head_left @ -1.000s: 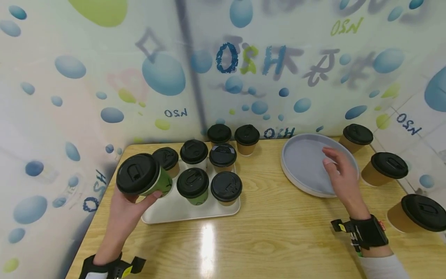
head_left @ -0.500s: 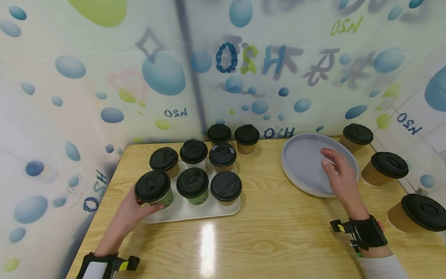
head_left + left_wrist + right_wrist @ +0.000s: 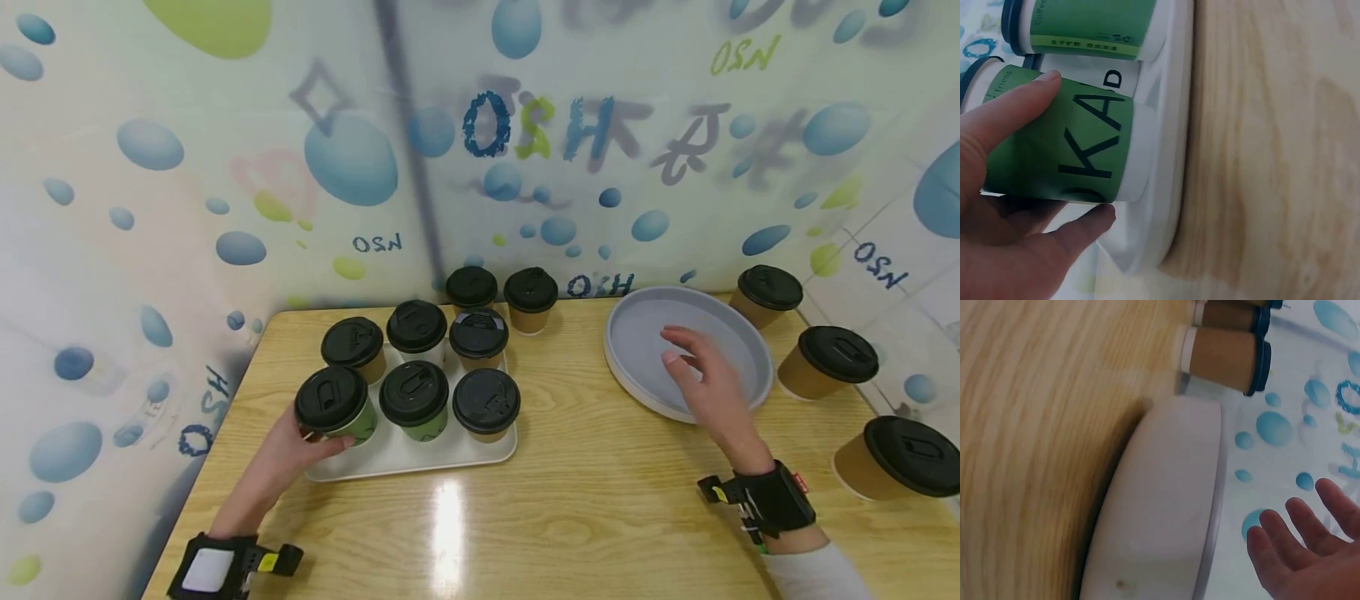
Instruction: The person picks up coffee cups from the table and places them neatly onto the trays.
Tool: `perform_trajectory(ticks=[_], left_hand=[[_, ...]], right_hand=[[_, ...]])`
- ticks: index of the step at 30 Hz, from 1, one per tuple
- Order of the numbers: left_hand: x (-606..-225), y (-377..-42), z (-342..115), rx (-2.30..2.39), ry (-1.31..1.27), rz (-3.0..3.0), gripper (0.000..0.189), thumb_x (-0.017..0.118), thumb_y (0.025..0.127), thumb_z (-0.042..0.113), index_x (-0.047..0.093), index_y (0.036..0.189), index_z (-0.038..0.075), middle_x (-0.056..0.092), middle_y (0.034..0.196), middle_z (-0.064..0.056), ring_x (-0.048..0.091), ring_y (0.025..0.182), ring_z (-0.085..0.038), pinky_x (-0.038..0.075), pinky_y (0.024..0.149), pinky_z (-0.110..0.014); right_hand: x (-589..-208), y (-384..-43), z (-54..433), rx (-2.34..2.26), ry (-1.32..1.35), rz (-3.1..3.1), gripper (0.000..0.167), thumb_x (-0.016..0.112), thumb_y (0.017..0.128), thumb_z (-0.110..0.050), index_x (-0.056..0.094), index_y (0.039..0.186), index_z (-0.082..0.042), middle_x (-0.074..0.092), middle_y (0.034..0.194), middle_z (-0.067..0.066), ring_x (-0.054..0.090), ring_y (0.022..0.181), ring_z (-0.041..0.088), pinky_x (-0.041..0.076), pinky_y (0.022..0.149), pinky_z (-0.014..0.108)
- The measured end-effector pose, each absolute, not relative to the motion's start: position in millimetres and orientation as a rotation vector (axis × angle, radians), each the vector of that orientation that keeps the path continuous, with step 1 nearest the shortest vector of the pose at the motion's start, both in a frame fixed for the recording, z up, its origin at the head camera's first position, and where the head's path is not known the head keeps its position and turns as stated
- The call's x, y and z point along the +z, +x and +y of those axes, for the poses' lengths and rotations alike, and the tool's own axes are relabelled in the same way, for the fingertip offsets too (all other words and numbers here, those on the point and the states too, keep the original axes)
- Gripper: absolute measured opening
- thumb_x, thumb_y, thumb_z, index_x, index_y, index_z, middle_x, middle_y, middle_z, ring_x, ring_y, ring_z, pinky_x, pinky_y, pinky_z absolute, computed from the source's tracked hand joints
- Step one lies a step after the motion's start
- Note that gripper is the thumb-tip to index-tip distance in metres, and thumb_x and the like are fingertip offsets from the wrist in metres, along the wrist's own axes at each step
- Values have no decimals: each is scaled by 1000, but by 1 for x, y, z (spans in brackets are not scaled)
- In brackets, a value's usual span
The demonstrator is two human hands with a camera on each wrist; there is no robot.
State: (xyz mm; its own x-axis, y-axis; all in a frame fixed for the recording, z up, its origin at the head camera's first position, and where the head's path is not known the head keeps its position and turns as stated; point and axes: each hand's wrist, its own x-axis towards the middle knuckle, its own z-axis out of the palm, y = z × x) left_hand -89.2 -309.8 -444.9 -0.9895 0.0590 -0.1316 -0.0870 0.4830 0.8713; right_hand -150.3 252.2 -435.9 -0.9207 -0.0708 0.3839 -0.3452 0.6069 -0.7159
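My left hand (image 3: 288, 450) grips a green paper coffee cup (image 3: 362, 425) with a black lid, thumb across its near side. In the left wrist view the cup (image 3: 1100, 147) stands at the front left corner of the white tray (image 3: 420, 463), its base inside the raised rim. Beside it is a second green cup (image 3: 427, 427), with a brown cup (image 3: 487, 408) to the right. My right hand (image 3: 708, 383) hovers above the round grey tray (image 3: 645, 358), fingers loosely bent with nothing between them. The right wrist view shows this hand (image 3: 1310, 556) over the round tray's pale side wall (image 3: 1160, 500).
Further lidded cups form the white tray's back row, including a white cup (image 3: 417, 329). Behind them stand two brown cups, one (image 3: 531, 296) near the patterned wall. Several brown cups line the table's right side, one (image 3: 892, 458) near the front.
My left hand has lowered the green cup onto the white tray's front left corner and still holds it. My right hand has shifted slightly left over the round tray.
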Motion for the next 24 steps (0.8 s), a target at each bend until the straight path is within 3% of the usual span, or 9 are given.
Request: perform_trajectory(ticks=[4, 8, 15, 19, 24], left_hand=[[-444, -83, -315, 1461, -65, 2551, 100, 85, 88, 18, 19, 161, 0, 35, 156, -31, 39, 141, -52, 37, 112, -61], [-441, -76, -323, 1326, -134, 2596, 90, 77, 95, 19, 20, 161, -4, 34, 155, -34, 43, 137, -53, 46, 107, -56], [-448, -78, -332, 989, -247, 2814, 53, 64, 100, 10, 43, 141, -17, 56, 126, -35, 60, 110, -47, 56, 89, -53], [-452, -82, -334, 819, -255, 2851, 42, 65, 98, 9, 54, 129, -17, 64, 108, -30, 65, 98, -43, 57, 77, -48], [-453, -84, -335, 832, -243, 2829, 34, 65, 97, 6, 60, 123, -15, 68, 101, -24, 68, 90, -34, 56, 69, -39]], right_hand=[[-439, -147, 233, 1237, 366, -2605, 36, 58, 107, -24, 62, 137, -4, 68, 127, 14, 61, 110, 24, 45, 89, 16], [-442, -143, 209, 1235, 457, -2718, 28, 62, 105, -20, 69, 126, -3, 73, 104, 5, 66, 90, 16, 52, 75, 24], [-448, -146, 157, 1148, 671, -2923, 19, 62, 104, -14, 74, 113, -2, 72, 89, -3, 64, 76, 8, 53, 67, 28], [-455, -155, 132, 1035, 768, -2985, 18, 62, 104, -15, 75, 108, -3, 69, 84, -6, 59, 73, 6, 52, 70, 30], [-461, -165, 113, 1154, 806, -3050, 19, 59, 106, -14, 74, 99, -5, 64, 74, -5, 58, 65, 8, 50, 64, 28]])
